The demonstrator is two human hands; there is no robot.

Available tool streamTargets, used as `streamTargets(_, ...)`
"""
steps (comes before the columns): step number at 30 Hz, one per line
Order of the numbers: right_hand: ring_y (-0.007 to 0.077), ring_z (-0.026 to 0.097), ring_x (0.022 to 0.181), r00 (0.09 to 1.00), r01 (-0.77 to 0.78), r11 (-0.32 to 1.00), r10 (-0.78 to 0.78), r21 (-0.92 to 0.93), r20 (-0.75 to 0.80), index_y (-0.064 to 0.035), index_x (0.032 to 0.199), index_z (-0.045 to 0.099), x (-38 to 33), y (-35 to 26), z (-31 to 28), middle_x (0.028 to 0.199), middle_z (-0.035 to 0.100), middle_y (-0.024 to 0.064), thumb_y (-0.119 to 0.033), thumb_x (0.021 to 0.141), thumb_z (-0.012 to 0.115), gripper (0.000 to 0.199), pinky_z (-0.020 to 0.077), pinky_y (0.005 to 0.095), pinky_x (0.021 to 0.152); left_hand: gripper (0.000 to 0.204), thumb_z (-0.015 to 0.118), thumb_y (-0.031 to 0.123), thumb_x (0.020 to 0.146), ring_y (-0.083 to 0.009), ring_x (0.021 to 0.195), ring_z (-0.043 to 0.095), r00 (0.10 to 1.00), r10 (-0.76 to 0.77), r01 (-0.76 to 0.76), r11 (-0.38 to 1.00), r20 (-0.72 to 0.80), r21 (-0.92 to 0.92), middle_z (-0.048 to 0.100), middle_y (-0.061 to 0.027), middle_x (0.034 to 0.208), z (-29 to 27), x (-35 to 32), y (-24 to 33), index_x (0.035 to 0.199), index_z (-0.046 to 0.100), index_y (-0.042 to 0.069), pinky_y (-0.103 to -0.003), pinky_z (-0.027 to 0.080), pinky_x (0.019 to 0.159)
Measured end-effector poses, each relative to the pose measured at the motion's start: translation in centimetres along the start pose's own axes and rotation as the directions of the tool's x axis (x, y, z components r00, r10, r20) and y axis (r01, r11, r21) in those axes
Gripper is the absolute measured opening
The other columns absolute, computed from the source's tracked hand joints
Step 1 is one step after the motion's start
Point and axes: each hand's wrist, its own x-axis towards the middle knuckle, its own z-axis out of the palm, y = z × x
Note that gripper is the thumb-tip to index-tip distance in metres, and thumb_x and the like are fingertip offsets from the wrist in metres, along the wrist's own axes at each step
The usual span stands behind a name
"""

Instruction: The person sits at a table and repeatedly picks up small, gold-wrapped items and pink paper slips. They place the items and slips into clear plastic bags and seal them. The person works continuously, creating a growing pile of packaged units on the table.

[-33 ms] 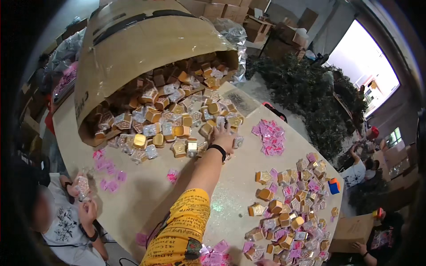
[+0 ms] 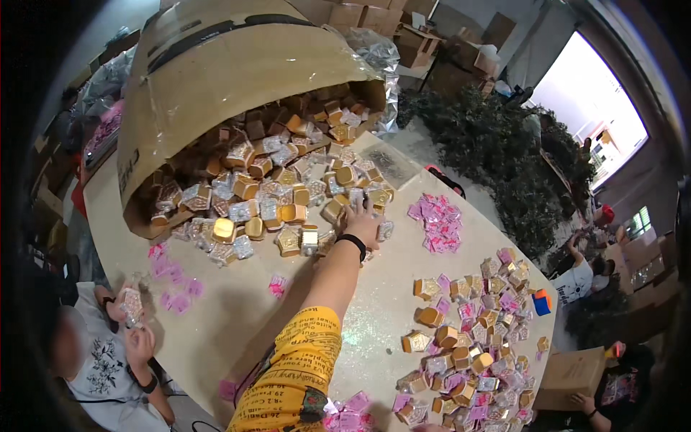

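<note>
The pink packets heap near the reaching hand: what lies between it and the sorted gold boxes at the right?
Head view: between pink packets heap and sorted gold boxes, bare table.

- You are in a packing workshop or small warehouse, not a home.
- Just beyond your outstretched hand [image 2: 362, 225], a huge tipped cardboard box [image 2: 216, 79] spills hundreds of small gold boxes [image 2: 288, 194] onto a large worktable [image 2: 237, 309].
- To the right of that hand lie pink packets [image 2: 436, 219], and nearer you a spread of finished pieces [image 2: 468, 338].
- Far behind the box, stacked cartons [image 2: 432, 43] line the wall.
- Other workers sit around: one at your lower left [image 2: 108, 353], others at the right beside a carton [image 2: 572, 374].
- Heaps of dark green foliage [image 2: 497, 151] fill the floor to the right.
</note>
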Motion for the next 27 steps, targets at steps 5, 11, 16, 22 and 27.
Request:
streamTargets(5,0.0367,0.061,0.076,0.995,-0.032,0.981,0.013,0.191,0.098,-0.0034,0.092,0.063,1.9,-1.6,0.2,0.085,0.063,0.0189,-0.005,0.079,0.058,0.013,0.0489,0.0416,0.066,0.082,0.078,0.035,0.058,-0.0482,0.131,0.019,0.993,0.014,0.009,0.982,0.119,-0.190,0.022,-0.0200,0.145,1.9,-1.1,-0.7,0.132,0.044,0.029,-0.061,0.029,0.100)
streamTargets(11,0.0348,0.061,0.080,0.998,0.046,0.967,-0.054,0.251,0.025,-0.0018,0.094,0.061,2.6,-1.3,2.0,0.086,0.062,0.0193,-0.002,0.077,0.060,0.016,0.0488,0.0388,0.071,0.056,0.074,0.028,0.062,-0.0477,0.120,0.032,0.969,0.244,-0.246,0.960,-0.030,-0.134,0.032,-0.0182,0.137,3.2,-10.2,-1.0,0.115,0.058,0.014,-0.061,0.035,0.092)
streamTargets(16,0.0319,0.060,0.066,0.966,0.233,0.929,-0.186,0.288,-0.180,-0.0019,0.082,0.060,1.8,-2.2,3.3,0.072,0.060,0.0149,0.000,0.073,0.064,0.010,0.0480,0.0368,0.059,0.065,0.074,0.044,0.064,-0.0409,0.118,0.037,0.975,0.219,-0.223,0.953,0.040,0.206,0.038,-0.0193,0.132,1.7,-18.1,0.5,0.117,0.056,0.012,-0.050,0.037,0.090)
streamTargets(22,0.0307,0.059,0.062,0.935,0.300,0.931,-0.244,0.209,-0.257,-0.0015,0.084,0.058,-0.7,-3.4,1.5,0.072,0.058,0.0143,0.001,0.072,0.065,0.013,0.0472,0.0361,0.056,0.061,0.072,0.045,0.067,-0.0269,0.101,0.052,0.987,0.053,-0.101,0.941,0.152,0.324,0.053,-0.0128,0.110,6.1,-21.0,4.1,0.110,0.056,0.004,-0.038,0.041,0.084)
streamTargets(27,0.0302,0.057,0.060,0.901,0.321,0.940,-0.265,0.117,-0.343,-0.0012,0.083,0.057,-2.7,-3.5,1.0,0.071,0.057,0.0138,0.001,0.073,0.063,0.012,0.0468,0.0358,0.055,0.046,0.069,0.028,0.073,-0.0358,0.085,0.060,0.993,-0.082,0.081,0.997,-0.086,-0.019,0.053,-0.0220,0.100,8.4,-21.6,3.3,0.107,0.051,0.003,-0.042,0.050,0.074)
